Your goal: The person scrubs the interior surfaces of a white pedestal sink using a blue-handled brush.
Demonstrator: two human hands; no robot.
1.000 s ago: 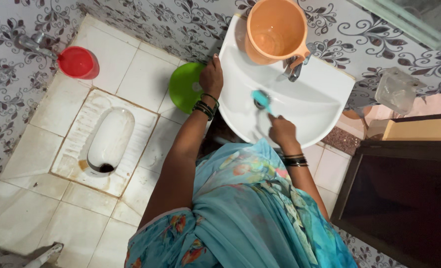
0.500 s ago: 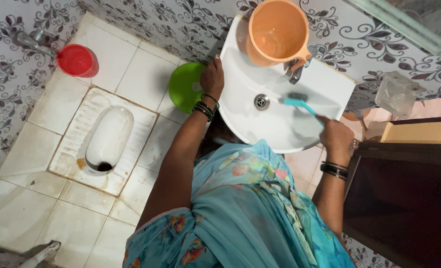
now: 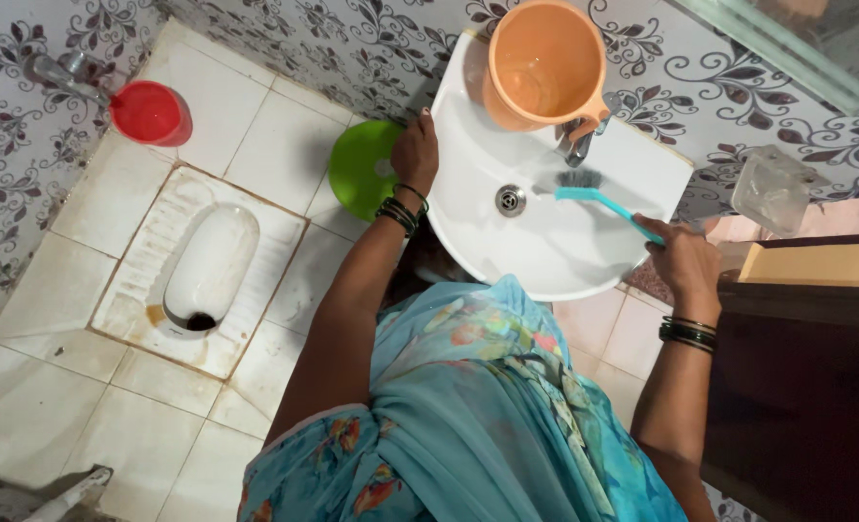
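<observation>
The sink (image 3: pixel 545 242) is being scrubbed. A brush (image 3: pixel 594 198) is gripped in the closed right hand (image 3: pixel 686 256), bristles beside the drain (image 3: pixel 510 199). The left hand (image 3: pixel 415 150) is pressed, fingers curled, on the rim. Next, firm strokes across unscrubbed basin seem called for.

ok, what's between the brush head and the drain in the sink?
Nothing: in the head view only bare white sink lies between the brush bristles and the drain.

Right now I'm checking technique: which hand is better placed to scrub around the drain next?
Probably the right hand: its grip holds the teal brush, bristles beside the drain. The left hand rests on the basin rim.
</observation>
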